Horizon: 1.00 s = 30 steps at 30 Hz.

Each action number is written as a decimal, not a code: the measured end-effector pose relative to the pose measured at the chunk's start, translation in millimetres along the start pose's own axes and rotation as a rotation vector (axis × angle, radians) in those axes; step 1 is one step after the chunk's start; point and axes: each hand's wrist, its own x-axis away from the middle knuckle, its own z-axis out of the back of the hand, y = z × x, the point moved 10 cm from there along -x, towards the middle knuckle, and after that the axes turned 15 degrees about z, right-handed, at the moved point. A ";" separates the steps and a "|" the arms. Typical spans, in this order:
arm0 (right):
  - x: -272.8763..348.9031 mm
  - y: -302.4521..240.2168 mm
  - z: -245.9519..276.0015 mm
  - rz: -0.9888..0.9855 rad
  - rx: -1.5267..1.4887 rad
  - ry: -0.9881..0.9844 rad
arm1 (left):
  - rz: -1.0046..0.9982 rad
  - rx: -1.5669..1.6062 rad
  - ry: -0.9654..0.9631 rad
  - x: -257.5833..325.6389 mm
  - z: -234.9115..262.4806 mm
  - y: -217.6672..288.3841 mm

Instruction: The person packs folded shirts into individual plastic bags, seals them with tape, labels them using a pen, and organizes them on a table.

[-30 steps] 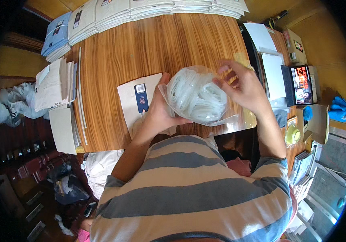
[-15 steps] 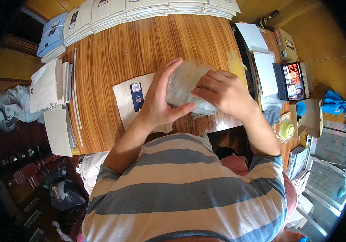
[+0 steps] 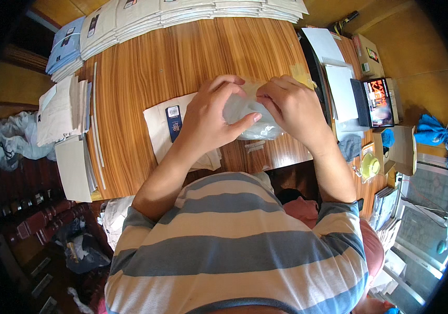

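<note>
Clear crinkly plastic bag (image 3: pixel 249 116) of soft white stuff, pinched between left hand (image 3: pixel 209 119) and right hand (image 3: pixel 290 107) above the wooden table (image 3: pixel 182 57). Probably light, limp, slippery; best gripped along its top edge.

Both hands, left hand (image 3: pixel 211 118) and right hand (image 3: pixel 292 107), grip a crumpled clear plastic bag (image 3: pixel 247 118) over the wooden table (image 3: pixel 145 68), near its front edge; flat beige cloth pouch (image 3: pixel 164 131) beside it.

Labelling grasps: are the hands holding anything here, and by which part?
Both hands, left hand and right hand, hold a clear plastic bag of white contents, pinching its upper edge; the left thumb presses its front.
</note>
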 end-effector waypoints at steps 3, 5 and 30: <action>-5.5 -6.6 6.1 0.010 0.012 0.051 | 0.029 -0.106 -0.047 -2.4 -4.5 4.4; -7.5 -11.5 7.3 0.029 0.046 0.053 | 0.055 -0.059 -0.093 -5.0 -8.2 -5.1; -16.2 28.4 108.3 -0.036 -0.105 0.359 | 0.022 -0.108 -0.051 -39.7 -33.4 13.2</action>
